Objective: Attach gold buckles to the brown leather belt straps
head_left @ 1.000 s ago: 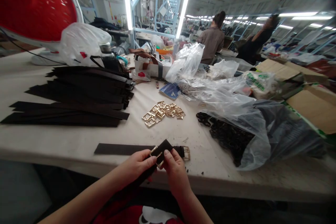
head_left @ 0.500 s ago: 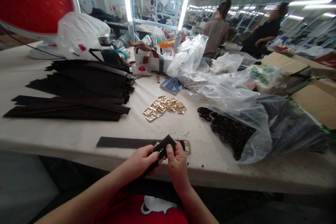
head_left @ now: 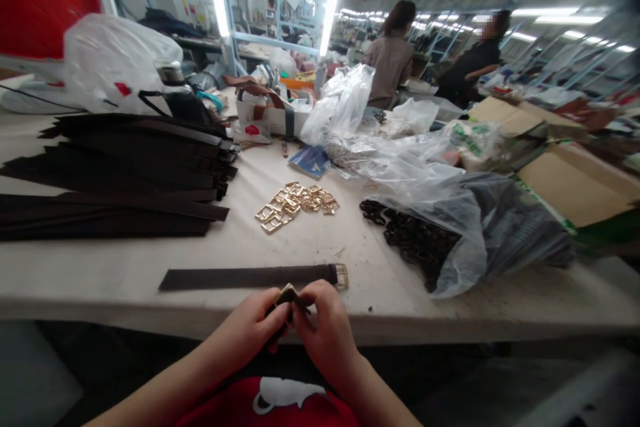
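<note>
Close to my body, at the table's front edge, both my hands are closed on one dark belt strap with a gold buckle (head_left: pixel 288 292). My left hand (head_left: pixel 260 320) pinches it from the left, near the buckle. The fingers of my right hand (head_left: pixel 323 320) grip the strap's end, folded at the buckle; most of the strap is hidden by my hands. Just beyond lies another dark belt (head_left: pixel 245 276), flat, its gold buckle at the right end. Farther back is a pile of loose gold buckles (head_left: pixel 297 203).
Stacked dark straps (head_left: pixel 125 160) cover the table's left side. At right, black loops (head_left: pixel 415 240) spill from a clear plastic bag (head_left: pixel 465 267). A blue booklet (head_left: pixel 310 161) lies behind the buckles. Cardboard boxes (head_left: pixel 575 180) stand far right; two people are in the background.
The strap's end, which stuck up between my hands, is now folded down at the buckle. My right hand has turned over it, closer to my left. The view has shifted right.
</note>
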`<state>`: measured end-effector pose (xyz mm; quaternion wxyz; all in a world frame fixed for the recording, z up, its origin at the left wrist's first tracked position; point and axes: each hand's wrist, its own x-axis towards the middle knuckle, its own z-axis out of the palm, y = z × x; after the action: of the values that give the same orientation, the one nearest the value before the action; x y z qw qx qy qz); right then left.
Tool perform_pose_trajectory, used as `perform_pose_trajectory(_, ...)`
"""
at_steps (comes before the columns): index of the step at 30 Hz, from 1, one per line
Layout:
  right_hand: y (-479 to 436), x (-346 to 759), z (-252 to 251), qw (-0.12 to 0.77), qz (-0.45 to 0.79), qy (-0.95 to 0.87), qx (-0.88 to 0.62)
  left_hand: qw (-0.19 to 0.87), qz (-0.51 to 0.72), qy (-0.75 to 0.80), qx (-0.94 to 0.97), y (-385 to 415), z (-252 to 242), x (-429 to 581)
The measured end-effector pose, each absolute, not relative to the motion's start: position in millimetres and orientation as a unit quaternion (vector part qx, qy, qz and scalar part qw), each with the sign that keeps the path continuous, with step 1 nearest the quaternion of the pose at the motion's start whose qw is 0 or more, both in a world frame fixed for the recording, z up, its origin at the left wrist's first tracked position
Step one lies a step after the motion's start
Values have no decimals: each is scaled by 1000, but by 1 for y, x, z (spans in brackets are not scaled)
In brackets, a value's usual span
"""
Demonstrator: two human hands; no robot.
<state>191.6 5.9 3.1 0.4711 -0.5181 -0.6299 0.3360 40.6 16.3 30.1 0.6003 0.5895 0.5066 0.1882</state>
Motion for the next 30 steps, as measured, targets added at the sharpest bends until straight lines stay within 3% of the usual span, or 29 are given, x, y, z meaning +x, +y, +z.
perform_pose_trajectory(6, 16, 197, 4, 462, 553, -517, -462, 620, 150, 489, 595, 20, 21, 41)
perform_pose_trajectory(11, 14, 189, 5, 506, 448, -553, -488, 615, 166, 497, 589, 46, 4, 44)
perform_pose_trajectory(16, 28, 218, 5, 447, 430, -629, -469, 596, 191, 485, 610, 64, -2, 55)
perform_pose_trajectory(18, 49, 255, 3, 406, 314, -665, -542, 571, 172, 476, 647, 68, 0, 57)
perform_pose_trajectory(20, 77, 299, 0, 342, 122, -633, -684, 538, 158, 490, 667, 71, 2, 57)
perform_pose_trajectory(22, 105, 338, -7, 322, 54, -593, -736, 529, 155, 509, 661, 73, 4, 58)
perform_pose_trajectory(30, 140, 375, -31, 308, 21, -573, -760, 544, 165, 505, 649, 66, 6, 52)
